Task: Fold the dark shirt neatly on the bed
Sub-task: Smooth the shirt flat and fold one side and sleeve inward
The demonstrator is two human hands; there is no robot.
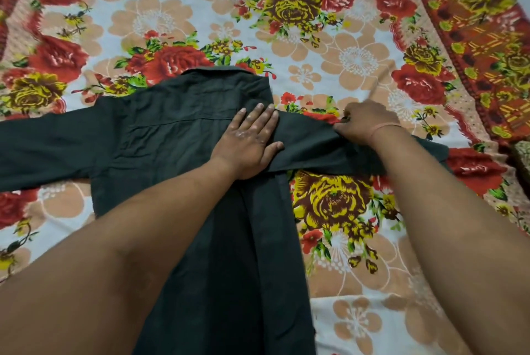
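Left hand (246, 142) presses flat, fingers straight, on dark shirt (177, 130); right hand (364, 122) pinches its sleeve (315, 148) over the floral bedsheet (358, 47)

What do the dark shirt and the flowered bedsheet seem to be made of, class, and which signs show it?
The dark shirt: probably woven cotton or blend, matte; soft creases, stitched seams. The flowered bedsheet: likely thin printed cloth, matte; flat rose print, fine wrinkles.

Open bed (358, 62) beyond the dark shirt (177, 130) and right of its body; sleeves (43, 148) barring both sides; perhaps another cloth (481, 27) far right.
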